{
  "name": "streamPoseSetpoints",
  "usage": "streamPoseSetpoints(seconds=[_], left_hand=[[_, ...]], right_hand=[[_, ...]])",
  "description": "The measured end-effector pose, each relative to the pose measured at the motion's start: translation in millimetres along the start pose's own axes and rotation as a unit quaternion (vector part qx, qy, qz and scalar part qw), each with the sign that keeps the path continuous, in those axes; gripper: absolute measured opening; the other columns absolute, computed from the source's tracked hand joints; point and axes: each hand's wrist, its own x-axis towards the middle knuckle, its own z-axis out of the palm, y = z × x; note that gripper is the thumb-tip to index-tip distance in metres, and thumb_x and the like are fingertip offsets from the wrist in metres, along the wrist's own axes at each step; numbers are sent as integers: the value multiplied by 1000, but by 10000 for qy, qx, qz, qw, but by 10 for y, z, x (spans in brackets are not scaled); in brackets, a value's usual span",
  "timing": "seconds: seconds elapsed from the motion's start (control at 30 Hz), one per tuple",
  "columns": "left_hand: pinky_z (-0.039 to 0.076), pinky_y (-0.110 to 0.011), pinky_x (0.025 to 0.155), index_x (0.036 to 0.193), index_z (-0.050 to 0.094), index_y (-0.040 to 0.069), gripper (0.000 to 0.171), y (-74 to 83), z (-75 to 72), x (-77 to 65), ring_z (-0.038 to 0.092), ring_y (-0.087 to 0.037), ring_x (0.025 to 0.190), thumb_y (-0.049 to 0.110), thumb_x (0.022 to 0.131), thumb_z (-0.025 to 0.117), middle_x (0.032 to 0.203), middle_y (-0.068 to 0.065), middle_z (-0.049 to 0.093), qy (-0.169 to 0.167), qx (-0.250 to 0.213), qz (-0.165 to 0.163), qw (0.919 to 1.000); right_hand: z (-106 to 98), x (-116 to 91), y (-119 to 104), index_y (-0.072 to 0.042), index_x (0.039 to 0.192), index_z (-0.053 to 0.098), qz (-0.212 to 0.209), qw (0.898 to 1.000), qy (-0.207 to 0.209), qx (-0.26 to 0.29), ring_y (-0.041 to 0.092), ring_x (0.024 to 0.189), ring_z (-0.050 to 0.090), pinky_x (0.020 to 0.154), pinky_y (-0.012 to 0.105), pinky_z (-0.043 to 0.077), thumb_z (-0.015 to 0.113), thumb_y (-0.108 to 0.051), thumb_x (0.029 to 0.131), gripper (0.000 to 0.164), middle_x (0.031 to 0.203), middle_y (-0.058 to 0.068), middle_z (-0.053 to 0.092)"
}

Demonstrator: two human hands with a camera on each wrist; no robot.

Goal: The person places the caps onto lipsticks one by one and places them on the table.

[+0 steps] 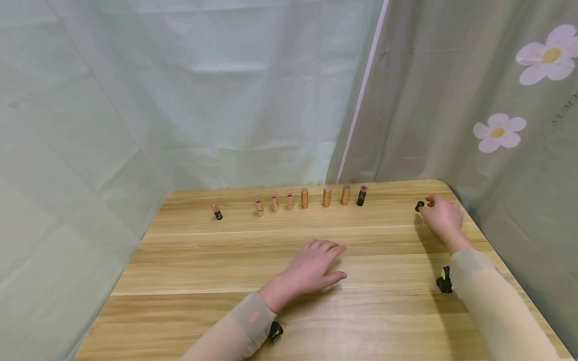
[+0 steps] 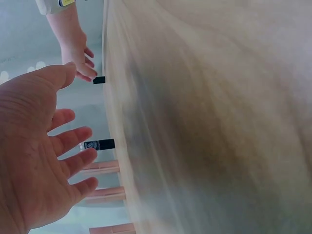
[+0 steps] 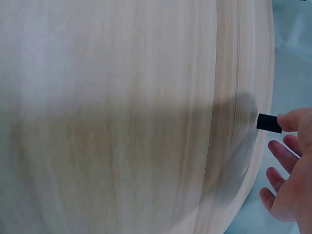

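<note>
On the far right of the table, my right hand (image 1: 441, 215) is at a short black cylinder (image 1: 419, 206). Its thumb meets the upper end of that cylinder (image 3: 269, 123), while the other fingers stay apart from it, loosely bent. My left hand (image 1: 311, 268) hovers over the middle of the table, fingers spread and holding nothing. Beyond it stands a row of lipsticks: a black tube with a clear top (image 1: 362, 196), copper tubes (image 1: 327, 197) and gold lipsticks with clear caps (image 1: 275, 202). Left of the row is a black lipstick with a pink top (image 1: 217, 211).
The wooden table (image 1: 189, 271) has its far edge just behind the row. A pale curtain (image 1: 253, 100) hangs behind and on both sides, with white flowers (image 1: 498, 133) on the right. Black wrist devices (image 1: 444, 281) sit at the cuffs.
</note>
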Motion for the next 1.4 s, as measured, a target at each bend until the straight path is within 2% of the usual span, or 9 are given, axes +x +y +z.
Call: streamPoseSetpoints(seconds=[0.23,0.4,0.7,0.87,0.97,1.1,1.23,1.3,1.4], left_hand=[[21,-44,108,143,35,21,66,42,23,-10,33,-20,130,59,89,44,140,0,41,-56,-107,78,9999],[21,-45,108,142,36,20,66,35,24,-26,34,-21,129,58,90,45,140,-1,41,-4,-159,123,9998],[20,-45,108,142,36,21,64,-17,-3,-80,34,-20,129,56,90,46,140,0,42,-9,-193,20,9998],[21,-45,108,141,38,20,62,-52,-27,-119,35,-19,129,55,90,46,139,0,43,55,-166,19,9998],[21,-45,108,141,38,20,62,-77,-40,-145,35,-19,128,55,90,46,139,0,43,121,-108,15,9999],[22,-46,107,141,38,21,62,-106,-55,-180,36,-19,128,56,91,45,139,1,44,182,-82,6,9998],[23,-46,107,141,39,20,61,-119,-74,-199,37,-19,127,54,90,47,138,1,44,245,-103,8,9996],[23,-45,107,140,40,20,61,-124,-85,-209,37,-18,127,53,90,48,138,1,44,269,-116,12,9996],[24,-44,107,139,42,20,59,-138,-106,-234,38,-18,126,52,90,50,137,1,45,345,-129,31,9993]], right_hand=[[42,10,-22,-1,125,51,116,9995,-117,-263,53,103,36,78,60,27,52,-27,90,44,123,29,50],[46,2,-36,-2,121,55,148,9998,41,-146,52,103,38,79,59,27,51,-25,91,38,120,25,54],[49,-61,-158,-3,126,53,-38,9971,-24,764,40,106,49,84,51,34,52,-30,92,43,115,20,60],[63,-198,-274,-2,129,50,-167,9878,-245,1531,39,110,50,82,47,40,50,-33,94,47,120,22,55],[70,-295,-388,-2,128,51,-136,9781,-335,2051,33,107,51,78,35,43,52,-33,94,46,118,21,56],[98,-438,-536,-1,128,52,24,9571,-533,2849,19,103,50,74,21,42,55,-34,93,48,118,19,55],[126,-606,-664,-3,132,48,378,9245,-944,3673,10,105,48,89,28,41,56,-39,91,55,124,10,51],[138,-694,-735,-4,134,45,657,8925,-1218,4293,10,109,48,97,36,38,57,-38,91,56,123,5,51],[164,-819,-844,-4,131,43,1155,8239,-1613,5309,12,111,51,103,39,33,59,-30,91,50,113,-3,57]])
